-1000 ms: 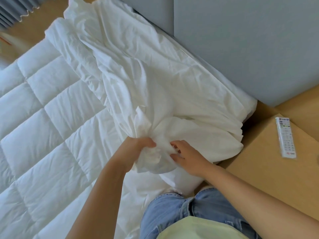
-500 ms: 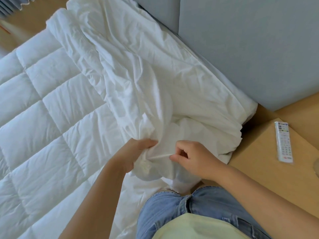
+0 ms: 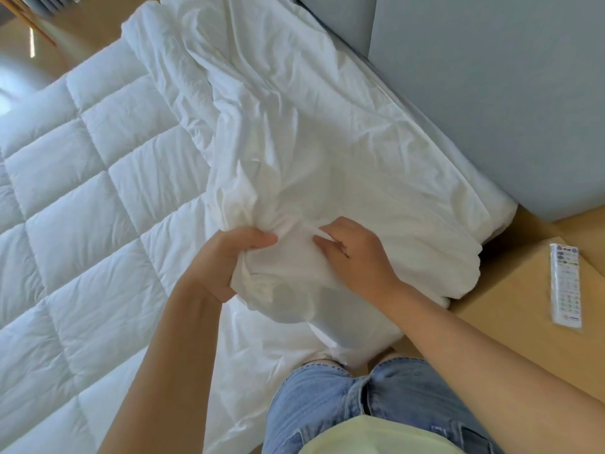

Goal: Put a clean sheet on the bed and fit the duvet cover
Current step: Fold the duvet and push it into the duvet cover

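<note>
A crumpled white duvet cover (image 3: 311,126) lies along the bed's head end, bunched near me. My left hand (image 3: 226,260) grips a gathered fold at the bunch's left side, thumb on top. Just to its right, my right hand (image 3: 357,260) pinches a narrow white strip of the same cover. The two hands are a short gap apart. A white quilted duvet (image 3: 82,198) spreads flat over the bed on the left, partly under the cover. Whatever the bunched fabric encloses is hidden.
A grey padded headboard (image 3: 491,77) runs along the right of the bed. A wooden bedside table (image 3: 523,322) stands at the right with a white remote control (image 3: 566,283) on it. Wooden floor (image 3: 82,34) shows at the top left. My jeans-clad legs are at the bottom.
Both hands have lifted the bunched cover slightly and regripped it. My right hand's fingers now pinch a strip further up, and the view has shifted a little toward the bed.
</note>
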`<state>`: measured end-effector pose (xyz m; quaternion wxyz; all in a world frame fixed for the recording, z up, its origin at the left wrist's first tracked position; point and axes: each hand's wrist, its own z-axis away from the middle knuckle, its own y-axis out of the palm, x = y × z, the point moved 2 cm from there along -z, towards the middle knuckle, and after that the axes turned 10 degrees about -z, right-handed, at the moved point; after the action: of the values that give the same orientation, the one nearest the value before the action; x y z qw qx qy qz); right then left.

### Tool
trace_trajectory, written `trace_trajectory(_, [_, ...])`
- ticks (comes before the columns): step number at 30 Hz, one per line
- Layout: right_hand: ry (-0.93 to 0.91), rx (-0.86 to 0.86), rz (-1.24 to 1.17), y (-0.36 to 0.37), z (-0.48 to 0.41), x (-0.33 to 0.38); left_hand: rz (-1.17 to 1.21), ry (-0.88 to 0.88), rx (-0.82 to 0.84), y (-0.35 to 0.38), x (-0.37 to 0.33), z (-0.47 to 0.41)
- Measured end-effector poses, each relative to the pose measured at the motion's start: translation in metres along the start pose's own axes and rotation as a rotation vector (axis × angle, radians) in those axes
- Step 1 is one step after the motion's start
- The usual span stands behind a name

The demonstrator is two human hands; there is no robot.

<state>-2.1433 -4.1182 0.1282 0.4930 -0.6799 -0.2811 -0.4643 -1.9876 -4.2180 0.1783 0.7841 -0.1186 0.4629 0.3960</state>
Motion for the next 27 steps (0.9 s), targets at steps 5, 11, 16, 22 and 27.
trace_trajectory(5, [-0.14, 0.006, 0.232, 0.014, 0.01, -0.032, -0.467, -0.403, 0.127, 0.001, 0.081, -0.023])
trace_trajectory(11, [0.153, 0.594, 0.527, 0.081, 0.076, -0.153, -0.59, -0.578, -0.091, -0.012, 0.228, -0.07])
trace_trajectory(16, [0.391, 0.505, 0.368, 0.104, 0.075, -0.18, -0.578, -0.542, -0.07, -0.028, 0.259, -0.087])
trace_trajectory(22, [0.047, 0.037, 0.235, 0.072, 0.04, -0.086, -0.191, -0.426, 0.033, -0.052, 0.179, -0.05])
trace_trajectory(27, [-0.176, -0.084, 0.192, 0.049, 0.013, -0.004, 0.243, -0.042, 0.098, -0.036, 0.093, -0.033])
